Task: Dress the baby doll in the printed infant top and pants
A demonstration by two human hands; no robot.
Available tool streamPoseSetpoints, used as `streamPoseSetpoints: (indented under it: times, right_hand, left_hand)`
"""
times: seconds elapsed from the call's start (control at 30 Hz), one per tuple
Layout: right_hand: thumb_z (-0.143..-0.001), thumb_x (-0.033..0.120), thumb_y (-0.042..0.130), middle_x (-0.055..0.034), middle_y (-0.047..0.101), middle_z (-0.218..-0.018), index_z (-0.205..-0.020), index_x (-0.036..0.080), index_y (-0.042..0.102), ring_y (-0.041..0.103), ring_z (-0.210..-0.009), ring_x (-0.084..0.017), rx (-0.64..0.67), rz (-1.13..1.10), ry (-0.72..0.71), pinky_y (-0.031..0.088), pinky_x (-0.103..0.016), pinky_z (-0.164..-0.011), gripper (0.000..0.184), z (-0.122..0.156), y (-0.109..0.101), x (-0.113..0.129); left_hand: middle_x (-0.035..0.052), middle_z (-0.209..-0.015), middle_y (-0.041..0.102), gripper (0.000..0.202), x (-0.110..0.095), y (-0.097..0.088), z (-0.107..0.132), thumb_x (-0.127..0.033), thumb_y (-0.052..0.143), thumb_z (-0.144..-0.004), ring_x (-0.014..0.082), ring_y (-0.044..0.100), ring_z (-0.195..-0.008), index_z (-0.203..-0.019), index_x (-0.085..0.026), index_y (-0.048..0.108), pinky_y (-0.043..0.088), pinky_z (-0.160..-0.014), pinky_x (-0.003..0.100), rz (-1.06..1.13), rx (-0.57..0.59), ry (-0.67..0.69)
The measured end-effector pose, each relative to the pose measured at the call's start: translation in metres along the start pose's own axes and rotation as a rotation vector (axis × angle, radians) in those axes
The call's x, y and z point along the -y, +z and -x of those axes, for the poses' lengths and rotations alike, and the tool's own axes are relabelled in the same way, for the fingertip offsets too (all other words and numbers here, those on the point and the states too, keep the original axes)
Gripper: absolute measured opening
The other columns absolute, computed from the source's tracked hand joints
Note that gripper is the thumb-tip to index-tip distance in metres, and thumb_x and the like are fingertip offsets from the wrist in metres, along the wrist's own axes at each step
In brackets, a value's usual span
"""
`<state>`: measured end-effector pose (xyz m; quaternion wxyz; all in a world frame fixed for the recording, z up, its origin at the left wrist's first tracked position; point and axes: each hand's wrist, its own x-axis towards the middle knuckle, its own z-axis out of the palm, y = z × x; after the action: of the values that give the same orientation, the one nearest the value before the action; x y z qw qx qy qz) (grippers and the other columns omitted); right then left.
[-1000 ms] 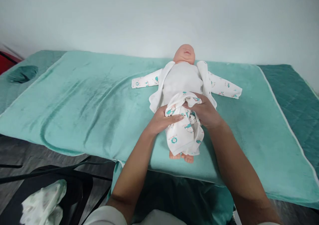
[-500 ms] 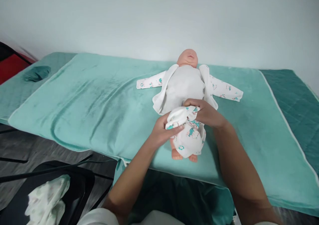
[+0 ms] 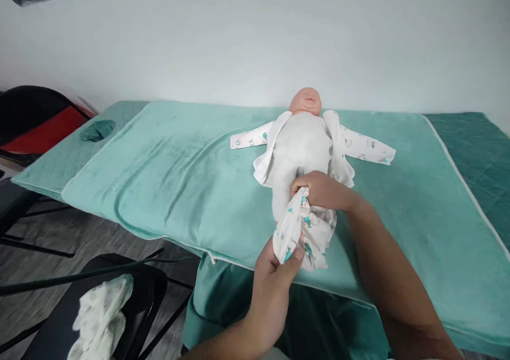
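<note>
A baby doll (image 3: 300,142) lies on its back, its head toward the wall. Its white printed jacket (image 3: 342,153) is open at the front, sleeves spread to both sides. Small printed baby pants (image 3: 313,230) are bunched over the doll's lower legs; the feet are hidden. Near the doll's crotch, my right hand (image 3: 322,190) is closed on the upper edge of the pants. Lower down, by the bed's front edge, my left hand (image 3: 274,280) pinches the pants' lower part between thumb and fingers.
A green-covered massage bed (image 3: 191,163) stands against the white wall, with a face hole (image 3: 98,130) at its left end. A black chair (image 3: 143,296) at lower left carries a crumpled pale cloth (image 3: 101,317). Another black-and-red chair (image 3: 40,121) stands farther left.
My left hand has moved down toward the bed's front edge, stretching the pants cloth. The doll's feet, visible before, are now covered or hidden. The view has shifted slightly left.
</note>
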<state>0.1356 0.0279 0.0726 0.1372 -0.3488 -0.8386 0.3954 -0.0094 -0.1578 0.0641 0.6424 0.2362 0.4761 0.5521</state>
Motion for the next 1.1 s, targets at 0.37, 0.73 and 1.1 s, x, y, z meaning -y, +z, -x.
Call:
streamPoseSetpoints:
  times: [0.37,0.73,1.1]
  right_hand:
    - [-0.074,0.015,0.066,-0.0013,0.074,-0.087,-0.079,0.018,0.073,0.063,-0.079,-0.017,0.086,0.158,-0.016,0.039,-0.028,-0.071,0.009,0.0,0.004,0.006]
    - [-0.078,0.018,0.066,-0.0009,0.072,-0.089,-0.081,0.017,0.072,0.061,-0.083,-0.016,0.078,0.19,0.006,0.038,-0.028,-0.073,0.007,0.002,0.005,0.008]
    - [-0.08,0.019,0.069,-0.004,0.073,-0.098,-0.091,0.019,0.075,0.063,-0.093,-0.021,0.11,0.222,-0.044,0.042,-0.031,-0.081,0.013,0.006,0.004,0.004]
  left_hand:
    - [0.0088,-0.105,0.074,0.034,0.046,-0.022,0.009,-0.038,0.08,-0.078,0.0236,0.065,-0.099,-0.105,-0.018,0.075,0.051,-0.09,0.034,0.164,-0.229,-0.07]
    - [0.0008,-0.088,0.066,0.026,0.028,-0.047,-0.013,-0.041,0.073,-0.083,0.0145,0.053,-0.082,-0.098,-0.019,0.072,0.042,-0.076,0.024,-0.155,-0.198,-0.016]
    - [0.0011,-0.088,0.062,0.025,0.028,-0.055,-0.024,-0.043,0.068,-0.088,0.016,0.051,-0.084,-0.093,-0.019,0.065,0.041,-0.077,0.027,-0.228,-0.058,0.022]
